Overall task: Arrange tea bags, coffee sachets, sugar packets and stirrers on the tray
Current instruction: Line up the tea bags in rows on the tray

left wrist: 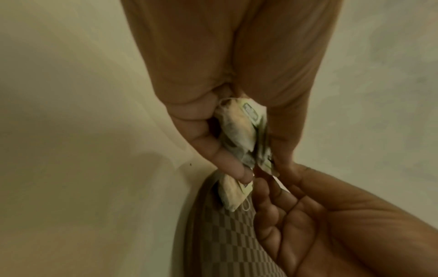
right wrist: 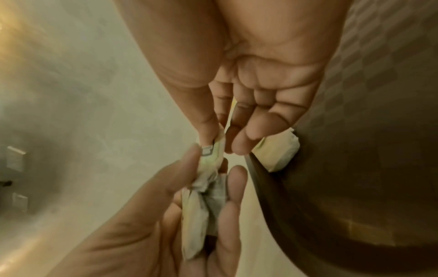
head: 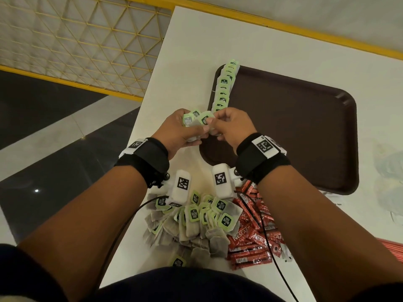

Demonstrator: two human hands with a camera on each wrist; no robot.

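My left hand (head: 181, 129) grips a small bunch of green-tagged tea bags (head: 192, 120) above the table, just left of the brown tray (head: 305, 131). My right hand (head: 229, 125) pinches one tea bag (head: 207, 119) from that bunch with thumb and forefinger; the other fingers hang loosely curled. In the left wrist view the bunch of tea bags (left wrist: 241, 131) sits between my fingers. The right wrist view shows the pinched tea bag tag (right wrist: 211, 150). A row of tea bags (head: 224, 88) lies along the tray's left edge.
A heap of loose tea bags (head: 192, 223) lies near the table's front edge under my wrists. Red coffee sachets (head: 255, 236) are piled to its right. Red-striped items (head: 392, 247) show at the right edge. The white table (head: 196, 51) ends at the left, beside a yellow grid railing (head: 76, 40).
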